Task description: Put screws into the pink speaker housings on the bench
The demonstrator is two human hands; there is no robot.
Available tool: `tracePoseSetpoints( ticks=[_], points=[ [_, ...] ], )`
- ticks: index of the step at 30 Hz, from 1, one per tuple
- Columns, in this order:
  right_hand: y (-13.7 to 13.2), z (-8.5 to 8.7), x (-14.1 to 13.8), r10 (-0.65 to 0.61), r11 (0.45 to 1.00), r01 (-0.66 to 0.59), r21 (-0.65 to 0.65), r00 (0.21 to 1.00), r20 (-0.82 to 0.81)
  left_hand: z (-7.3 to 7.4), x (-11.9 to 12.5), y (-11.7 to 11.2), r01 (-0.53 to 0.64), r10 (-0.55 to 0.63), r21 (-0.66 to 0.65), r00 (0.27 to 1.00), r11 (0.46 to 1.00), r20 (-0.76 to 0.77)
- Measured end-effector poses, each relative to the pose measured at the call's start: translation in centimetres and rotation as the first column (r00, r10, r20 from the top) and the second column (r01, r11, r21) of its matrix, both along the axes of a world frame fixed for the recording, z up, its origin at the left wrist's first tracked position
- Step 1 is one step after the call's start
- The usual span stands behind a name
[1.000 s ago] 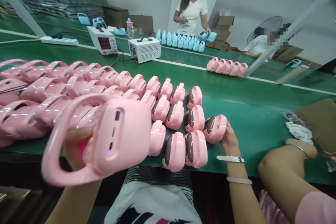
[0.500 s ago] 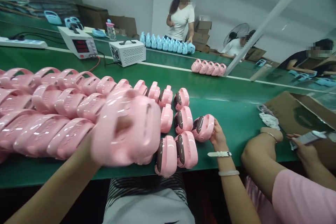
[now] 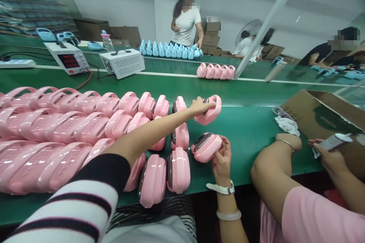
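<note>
My left hand [image 3: 201,107] reaches across the rows and grips a glossy pink plastic casing [image 3: 214,111] by its arched handle. It is at the right end of the farthest row, and a dark panel shows on its left side. Nearer me, my right hand [image 3: 223,156] pinches the right edge of another pink casing [image 3: 205,148], tilted, its dark panel facing up and left. Two more pink casings stand upright at the near edge, one [image 3: 153,180] left of the other [image 3: 179,170]. Several rows of similar casings [image 3: 64,131] fill the left side.
To my right, a co-worker's hand [image 3: 332,159] holds a white tube beside an open cardboard box [image 3: 342,110]. A white cloth [image 3: 287,125] lies near it. Two metal instrument boxes stand beyond the rows, one of them a vented unit [image 3: 124,63]. Across the bench, a person handles blue casings [image 3: 168,50].
My left hand has carried a pink casing from close in front of me, over the rows, forward and right. The casing in my right hand now stands apart from its neighbours. The view has shifted.
</note>
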State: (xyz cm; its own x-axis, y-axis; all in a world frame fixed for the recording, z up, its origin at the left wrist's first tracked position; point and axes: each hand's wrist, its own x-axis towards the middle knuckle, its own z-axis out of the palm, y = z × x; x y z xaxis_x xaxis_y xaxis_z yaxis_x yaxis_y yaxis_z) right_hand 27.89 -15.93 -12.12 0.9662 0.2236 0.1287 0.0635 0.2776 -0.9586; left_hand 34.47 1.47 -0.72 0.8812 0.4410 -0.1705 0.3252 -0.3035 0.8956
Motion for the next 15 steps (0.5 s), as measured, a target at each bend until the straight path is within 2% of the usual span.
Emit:
tracePoseSetpoints(
  ticks=[4, 7, 11, 15],
  points=[
    [0.2, -0.8, -0.3, -0.088, 0.996, 0.088, 0.000, 0.996, 0.012, -2.3, 3.0, -0.5, 0.152, -0.142, 0.051, 0.977, 0.987, -0.159],
    [0.4, -1.3, 0.0, -0.140, 0.990, 0.140, -0.003, 0.990, -0.002, -3.0, 3.6, 0.0, 0.291, -0.271, 0.042, 0.928, 0.956, -0.256],
    [0.5, -1.4, 0.3, -0.183, 0.983, 0.183, -0.006, 0.983, -0.028, -2.5, 3.1, 1.0, 0.362, -0.330, 0.023, 0.870, 0.932, -0.366],
    [1.1, -1.2, 0.3, -0.207, 0.978, 0.206, -0.028, 0.978, -0.024, -1.3, 2.3, 1.0, 0.304, -0.229, 0.105, 0.868, 0.947, -0.441]
  ],
)
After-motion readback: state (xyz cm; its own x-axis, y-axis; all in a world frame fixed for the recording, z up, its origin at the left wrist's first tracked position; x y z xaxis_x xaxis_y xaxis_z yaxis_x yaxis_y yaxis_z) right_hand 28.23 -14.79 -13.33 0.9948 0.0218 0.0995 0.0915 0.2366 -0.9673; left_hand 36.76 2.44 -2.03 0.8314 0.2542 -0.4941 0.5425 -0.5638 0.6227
